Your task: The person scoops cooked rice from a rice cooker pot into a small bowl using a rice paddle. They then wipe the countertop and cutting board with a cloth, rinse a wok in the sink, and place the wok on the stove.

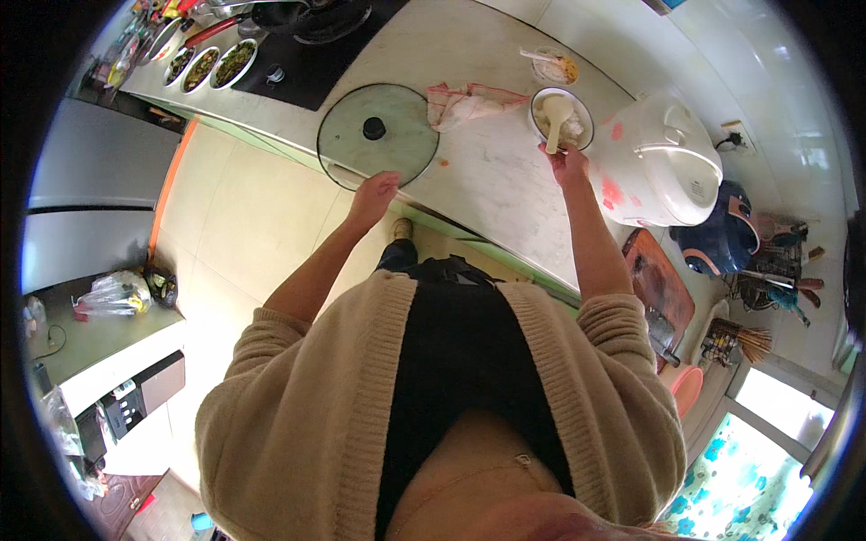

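Observation:
My right hand (pixel 568 166) grips the near side of a white, dark-rimmed bowl (pixel 590 130) at the back right of the counter. White rice (pixel 572 127) fills part of it, and a pale rice paddle (pixel 557 111) lies on top, its handle reaching my fingers. My left hand (pixel 377 197) hovers by the counter's front edge with loosely bent fingers and nothing seen in it. Just beyond that hand, a round glass pan lid (pixel 399 145) with a black knob rests on the counter, partly overhanging the edge. A red-and-white cloth (pixel 467 107) lies between lid and bowl.
A white rice cooker (pixel 629 162) stands right of the bowl; a dark blue appliance (pixel 714 233) is beside it. A cleaver (pixel 659 331) lies on a wooden cutting board (pixel 656 277). Back left are a black cooktop (pixel 298 74), a wok (pixel 284 17) and several dishes of food (pixel 233 64).

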Available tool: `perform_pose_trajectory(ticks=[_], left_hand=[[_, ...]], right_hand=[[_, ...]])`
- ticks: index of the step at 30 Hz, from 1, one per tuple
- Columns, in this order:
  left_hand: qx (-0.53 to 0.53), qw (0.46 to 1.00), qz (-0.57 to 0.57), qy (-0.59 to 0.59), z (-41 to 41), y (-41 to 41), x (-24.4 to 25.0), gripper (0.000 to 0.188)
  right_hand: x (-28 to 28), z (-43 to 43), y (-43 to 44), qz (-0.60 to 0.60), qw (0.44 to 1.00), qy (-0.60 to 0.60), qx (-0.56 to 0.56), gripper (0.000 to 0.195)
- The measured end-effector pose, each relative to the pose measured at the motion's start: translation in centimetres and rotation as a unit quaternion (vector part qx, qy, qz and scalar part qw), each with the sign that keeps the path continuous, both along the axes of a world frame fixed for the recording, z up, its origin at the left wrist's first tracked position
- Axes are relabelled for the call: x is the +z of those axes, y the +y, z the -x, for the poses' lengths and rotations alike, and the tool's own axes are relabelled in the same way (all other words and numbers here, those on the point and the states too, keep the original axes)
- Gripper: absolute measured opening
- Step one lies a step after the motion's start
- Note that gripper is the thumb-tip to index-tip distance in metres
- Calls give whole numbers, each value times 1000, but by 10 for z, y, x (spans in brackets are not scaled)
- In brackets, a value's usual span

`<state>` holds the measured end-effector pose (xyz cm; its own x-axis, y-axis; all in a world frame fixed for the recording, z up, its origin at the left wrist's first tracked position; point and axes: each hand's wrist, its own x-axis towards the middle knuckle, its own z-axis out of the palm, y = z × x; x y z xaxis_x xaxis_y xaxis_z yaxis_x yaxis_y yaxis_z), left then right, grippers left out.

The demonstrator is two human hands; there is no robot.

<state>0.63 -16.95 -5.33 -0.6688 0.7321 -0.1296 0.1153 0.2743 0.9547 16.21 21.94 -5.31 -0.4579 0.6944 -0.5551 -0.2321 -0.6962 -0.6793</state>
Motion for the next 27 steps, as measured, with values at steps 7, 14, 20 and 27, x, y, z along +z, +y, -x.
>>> perform_pose_trajectory(ticks=[7,14,20,27], left_hand=[[-64,958,59,275,27,74,42,38],[13,918,120,378,62,192,4,42],[-65,960,-44,269,3,205,39,34],[-241,953,-142,118,-54,133,48,51]], right_hand=[[35,11,-42,98,984,25,-146,31],[42,-11,-120,86,967,34,238,30],[61,-4,-132,60,983,0,172,47],[17,-17,-118,13,981,71,182,30]])
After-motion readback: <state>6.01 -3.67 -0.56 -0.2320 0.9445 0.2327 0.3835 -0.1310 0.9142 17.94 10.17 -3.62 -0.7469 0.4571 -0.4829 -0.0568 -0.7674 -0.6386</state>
